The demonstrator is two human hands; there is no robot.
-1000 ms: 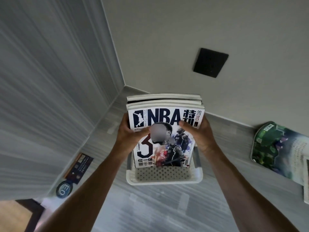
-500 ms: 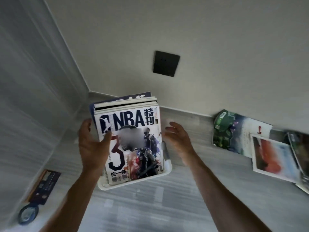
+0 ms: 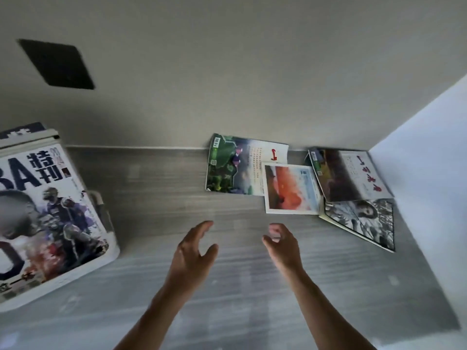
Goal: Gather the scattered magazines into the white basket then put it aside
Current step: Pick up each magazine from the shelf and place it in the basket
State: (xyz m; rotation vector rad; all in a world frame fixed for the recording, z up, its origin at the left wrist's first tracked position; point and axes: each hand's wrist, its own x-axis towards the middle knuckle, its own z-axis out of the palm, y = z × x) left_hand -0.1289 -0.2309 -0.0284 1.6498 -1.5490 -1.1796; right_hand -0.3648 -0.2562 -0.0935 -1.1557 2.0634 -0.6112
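Head view, one moment. Item: white plastic basket (image 3: 111, 245) at left on grey wood-grain floor (image 3: 227, 286), already stacked with glossy magazines, basketball cover (image 3: 45, 213) on top; only its rim and one corner show.

Item: four loose magazines by the pale wall (image 3: 252, 72), well apart from the basket. Green lotus-cover magazine (image 3: 227, 168), its far edge at the skirting line. Square orange-and-blue magazine (image 3: 290, 190) overlaps it. Dark landscape magazine with red script (image 3: 348, 175) lies to the right, over a black-and-white portrait magazine (image 3: 364, 221).

Item: left hand (image 3: 192, 251), fingers spread and loosely curved, holding nothing. Right hand (image 3: 283, 246), fingers loosely bent, holding nothing. Both near the orange one, touching none.

Handling, by judgement: thin, light, floppy, slick-covered; lying flat, so hard to lift from above. Better to slide a thumb under a free edge or the spine, or sweep the overlapping ones into one pile first.

Also: black square wall plate (image 3: 58, 64), upper left.
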